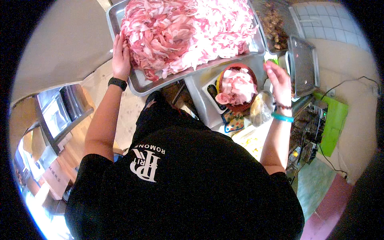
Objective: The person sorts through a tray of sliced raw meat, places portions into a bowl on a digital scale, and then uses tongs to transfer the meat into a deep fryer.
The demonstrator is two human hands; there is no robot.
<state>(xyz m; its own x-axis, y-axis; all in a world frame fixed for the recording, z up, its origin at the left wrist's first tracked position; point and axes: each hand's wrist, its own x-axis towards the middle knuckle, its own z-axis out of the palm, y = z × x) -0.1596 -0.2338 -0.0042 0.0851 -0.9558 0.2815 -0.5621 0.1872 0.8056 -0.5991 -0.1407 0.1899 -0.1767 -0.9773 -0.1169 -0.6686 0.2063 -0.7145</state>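
Observation:
A large metal tray [168, 85] heaped with sliced raw meat [162, 33] lies before me. My left hand [121, 57], above a black wristband, lies over the tray's left rim beside the meat. To the right, a reddish-brown basket [240, 107] holds more slices [238, 85] and rests on a white-framed device, perhaps a scale [211, 93]. My right hand [279, 79] is just right of the basket, fingers bent and close together. Whether something small is pinched at its fingertips cannot be made out. A clear plastic bag [262, 109] with pale contents sits below that hand.
Brown food pieces [274, 27] fill another tray at the upper right. A shallow metal tray [304, 67] leans near the wall. A patterned cloth [234, 121] lies below the basket. Dark equipment with cables [309, 120] stands at the right, and a cardboard box [55, 178] at the left.

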